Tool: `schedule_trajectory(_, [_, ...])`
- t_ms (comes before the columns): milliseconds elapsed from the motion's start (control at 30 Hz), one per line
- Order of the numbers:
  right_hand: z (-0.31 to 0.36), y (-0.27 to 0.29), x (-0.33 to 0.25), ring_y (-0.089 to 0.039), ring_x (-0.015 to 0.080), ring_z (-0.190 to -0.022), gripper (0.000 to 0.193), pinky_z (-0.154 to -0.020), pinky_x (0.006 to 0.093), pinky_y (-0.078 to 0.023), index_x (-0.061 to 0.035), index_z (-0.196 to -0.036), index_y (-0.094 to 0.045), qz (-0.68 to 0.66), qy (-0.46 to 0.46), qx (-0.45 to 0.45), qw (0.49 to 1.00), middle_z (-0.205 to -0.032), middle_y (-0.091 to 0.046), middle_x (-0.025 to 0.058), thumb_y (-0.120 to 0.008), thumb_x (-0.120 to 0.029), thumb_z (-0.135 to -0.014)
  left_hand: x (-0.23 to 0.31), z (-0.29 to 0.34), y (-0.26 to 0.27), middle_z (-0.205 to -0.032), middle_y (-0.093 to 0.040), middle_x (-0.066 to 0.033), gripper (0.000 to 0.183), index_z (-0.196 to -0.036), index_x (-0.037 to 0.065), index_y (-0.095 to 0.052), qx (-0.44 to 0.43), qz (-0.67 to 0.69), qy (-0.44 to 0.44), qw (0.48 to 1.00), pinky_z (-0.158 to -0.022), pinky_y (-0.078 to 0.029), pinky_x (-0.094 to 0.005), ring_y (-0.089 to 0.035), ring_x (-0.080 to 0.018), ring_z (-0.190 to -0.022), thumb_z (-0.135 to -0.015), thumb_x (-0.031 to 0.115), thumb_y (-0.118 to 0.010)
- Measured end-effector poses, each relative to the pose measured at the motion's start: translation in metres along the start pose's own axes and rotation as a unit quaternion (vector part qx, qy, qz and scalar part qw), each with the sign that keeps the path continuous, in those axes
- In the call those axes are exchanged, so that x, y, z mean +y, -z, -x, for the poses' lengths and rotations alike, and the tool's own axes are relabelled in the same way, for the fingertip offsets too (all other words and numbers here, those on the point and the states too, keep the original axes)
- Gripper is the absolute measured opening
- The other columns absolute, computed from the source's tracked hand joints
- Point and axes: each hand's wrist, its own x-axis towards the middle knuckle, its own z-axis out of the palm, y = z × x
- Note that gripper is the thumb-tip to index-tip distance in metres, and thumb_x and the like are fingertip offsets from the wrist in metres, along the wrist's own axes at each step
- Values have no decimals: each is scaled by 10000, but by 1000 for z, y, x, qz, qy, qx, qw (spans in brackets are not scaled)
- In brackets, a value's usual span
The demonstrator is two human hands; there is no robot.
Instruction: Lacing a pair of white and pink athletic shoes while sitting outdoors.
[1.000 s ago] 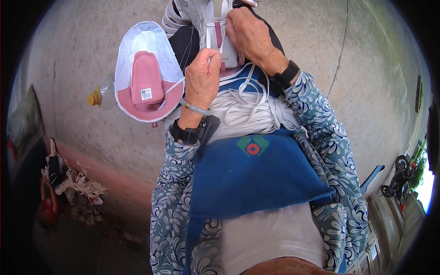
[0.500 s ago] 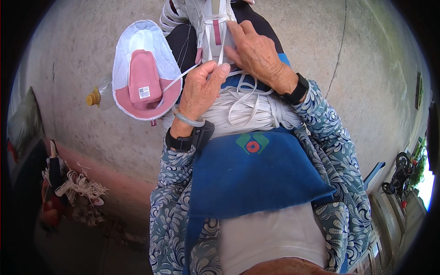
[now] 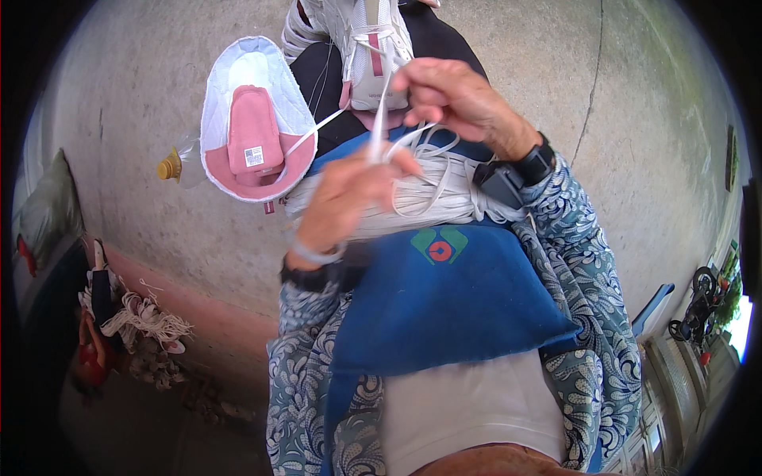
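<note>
A pale sneaker upper with a pink tongue stripe lies over my knees, white lace crossing its front. The white shoelace is drawn up from it toward me. My left hand, smeared by motion, is closed around the lace over my lap. Just to the right of the shoe's tongue, my right hand pinches the lace between thumb and fingers. A second upper, white and pink with a small label inside, rests left of my knee, and a lace runs from it toward the first. A thick bundle of white laces spreads across my lap.
A blue apron covers my lap below the laces. On the concrete floor lies a clear bottle with a yellow cap. At lower left are a tangle of white cords and a sack. A motorbike stands far right.
My left hand has pulled back toward me with the lace, drawing it taut. My right hand has shifted down and right, off the shoe's tongue, with lace between its fingers.
</note>
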Motion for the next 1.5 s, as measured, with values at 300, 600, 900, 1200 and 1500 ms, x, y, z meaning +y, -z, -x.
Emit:
schedule_trajectory(300, [13,105,-16,-307,36,-436,152,-448,221,-399,-7,-934,-593,18,47,217,975,-531,-339,-67,-538,-141,-885,16,187,118,-1087,-527,-192,287,-1024,-110,-494,295,377,-345,808,-1082,-139,-568,-405,-361,-1165,-854,118,-532])
schedule_trajectory(600, [13,161,-9,-323,52,-460,115,-407,220,-298,-12,-875,-607,-17,81,332,940,-558,-405,-42,-576,-120,-851,37,349,161,-826,-549,-84,115,-607,91,-531,603,291,-494,555,-1043,-112,-652,-416,-352,-1130,-715,55,-547])
schedule_trajectory(900, [5,183,-22,-591,250,-644,230,-600,353,-479,-47,-959,-625,628,49,398,667,-797,-623,124,-561,-223,-825,42,347,153,-642,-372,-40,373,-883,2,-484,453,254,-531,670,-545,-340,-308,-372,-161,-582,-938,353,-372])
schedule_trajectory(1200, [-24,48,-26,-595,202,-667,225,-613,287,-508,-82,-1055,-616,596,261,191,735,-885,-631,114,-515,-211,-900,-2,0,66,-1002,-614,-58,278,-1135,4,-552,343,-316,-146,873,-596,-444,-201,-526,-65,-681,-891,131,-506])
schedule_trajectory(1500, [-25,38,-6,-612,308,-769,214,-698,372,-496,-33,-922,-641,648,269,102,705,-868,-638,127,-545,-211,-852,-21,-74,73,-672,-575,-91,339,-1007,8,-580,275,-456,19,846,-449,-424,-267,-506,-140,-465,-907,315,-477])
